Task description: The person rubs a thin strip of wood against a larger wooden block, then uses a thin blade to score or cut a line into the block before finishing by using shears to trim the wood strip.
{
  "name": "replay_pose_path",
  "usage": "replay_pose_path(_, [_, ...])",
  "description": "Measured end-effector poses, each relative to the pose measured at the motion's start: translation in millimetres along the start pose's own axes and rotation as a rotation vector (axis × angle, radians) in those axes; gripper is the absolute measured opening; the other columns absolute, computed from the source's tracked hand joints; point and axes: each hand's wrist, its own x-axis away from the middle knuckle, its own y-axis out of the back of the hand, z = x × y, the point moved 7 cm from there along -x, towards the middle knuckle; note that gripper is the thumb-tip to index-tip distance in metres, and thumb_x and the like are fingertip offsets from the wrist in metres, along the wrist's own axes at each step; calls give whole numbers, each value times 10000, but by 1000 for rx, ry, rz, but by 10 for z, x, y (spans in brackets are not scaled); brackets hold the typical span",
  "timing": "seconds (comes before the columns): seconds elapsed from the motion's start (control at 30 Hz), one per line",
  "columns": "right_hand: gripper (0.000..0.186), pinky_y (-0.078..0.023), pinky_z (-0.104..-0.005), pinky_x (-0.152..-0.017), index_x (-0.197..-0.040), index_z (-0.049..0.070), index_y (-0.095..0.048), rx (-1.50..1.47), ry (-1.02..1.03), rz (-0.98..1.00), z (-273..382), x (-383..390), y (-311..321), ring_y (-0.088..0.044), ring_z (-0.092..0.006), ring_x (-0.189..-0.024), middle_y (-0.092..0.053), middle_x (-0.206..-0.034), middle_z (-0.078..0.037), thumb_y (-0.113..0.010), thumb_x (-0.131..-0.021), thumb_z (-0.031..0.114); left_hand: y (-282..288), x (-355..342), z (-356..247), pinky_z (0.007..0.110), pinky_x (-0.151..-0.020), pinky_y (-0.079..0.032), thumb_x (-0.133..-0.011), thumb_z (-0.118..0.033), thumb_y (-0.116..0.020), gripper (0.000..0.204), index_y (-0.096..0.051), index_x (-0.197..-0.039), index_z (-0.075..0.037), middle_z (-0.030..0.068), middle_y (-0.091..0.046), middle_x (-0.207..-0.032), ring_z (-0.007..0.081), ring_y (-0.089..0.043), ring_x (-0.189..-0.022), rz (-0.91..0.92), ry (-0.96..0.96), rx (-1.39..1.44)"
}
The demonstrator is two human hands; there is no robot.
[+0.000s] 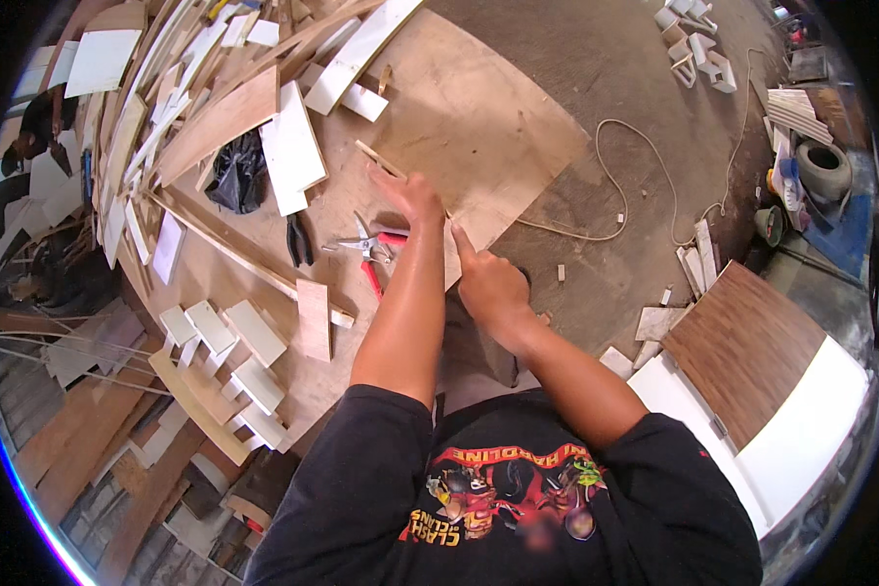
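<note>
A thin wooden strip (381,159) lies slantwise near the middle of the plywood work surface (488,98). My left hand (412,198) is over this strip and grips it, the far end sticking out past the fingers. Close to the strip's near end, my right hand (495,293) is closed with one finger stretched forward; whatever it holds is hidden. Red-handled pliers or snips (369,249) lie spread beside my left forearm. Left of them are black-handled pliers (299,240).
White and brown board offcuts (293,151) pile up at the left, around a black plastic bag (237,176). Small white block assemblies (234,342) stand at the near left. A pale cable (620,181) crosses the floor; a brown-and-white panel (752,352) lies at right.
</note>
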Motion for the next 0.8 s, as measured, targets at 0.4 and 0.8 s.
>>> replay_pose_path(0.4, [711, -566, -544, -759, -1564, 155, -357, -104, -93, -46, -44, -103, 24, -713, -424, -877, -704, -954, -248, -512, -878, 47, -148, -35, 160, 424, -1247, -162, -725, 114, -503, 846, -218, -1522, 105, 288, -275, -1567, 410, -256, -1479, 64, 129, 181])
replay_pose_path(0.8, [657, -601, -498, -682, -1555, 69, -346, 4, -32, -104, -45, 152, -45, -734, -392, -762, -706, -872, -227, -505, -918, 84, -316, -114, 432, 458, -1233, -192, -752, 87, -500, 791, -261, -1506, 104, 303, -304, -1542, 428, -283, -1459, -2, -11, 199])
